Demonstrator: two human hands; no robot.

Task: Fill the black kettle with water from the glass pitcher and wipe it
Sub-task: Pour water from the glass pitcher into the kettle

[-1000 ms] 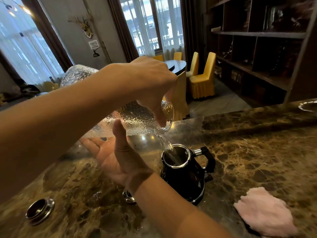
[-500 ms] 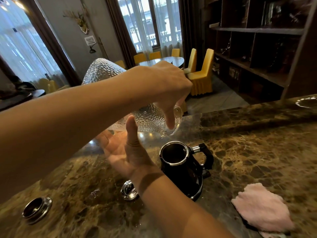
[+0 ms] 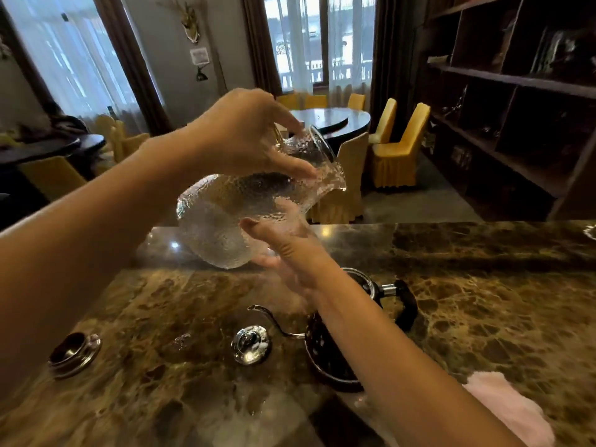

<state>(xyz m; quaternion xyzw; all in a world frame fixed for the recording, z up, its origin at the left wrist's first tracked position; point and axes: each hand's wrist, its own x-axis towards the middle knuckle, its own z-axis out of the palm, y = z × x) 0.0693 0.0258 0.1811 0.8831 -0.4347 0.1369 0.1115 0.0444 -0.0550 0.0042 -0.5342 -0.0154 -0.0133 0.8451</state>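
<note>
While no water is seen leaving its spout, the glass pitcher [image 3: 238, 208] is held above the counter, tipped with its mouth up and to the right, clear of the kettle. It is gripped at the neck by the left hand [image 3: 245, 137], closed over it from above, and is steadied underneath by the right hand [image 3: 287, 253], open and flat against its belly.

Black kettle [image 3: 342, 343]: standing on the marble counter [image 3: 483, 301] below the right forearm, lid off, largely hidden (water level not visible).

Kettle lid [image 3: 251, 343]: lying just beside the kettle, to its left.

Pink cloth [image 3: 503, 411]: lying on the counter at lower right, untouched.

Pouring is judged finished or nearly so; setting down the pitcher, replacing the lid and wiping remain.
</note>
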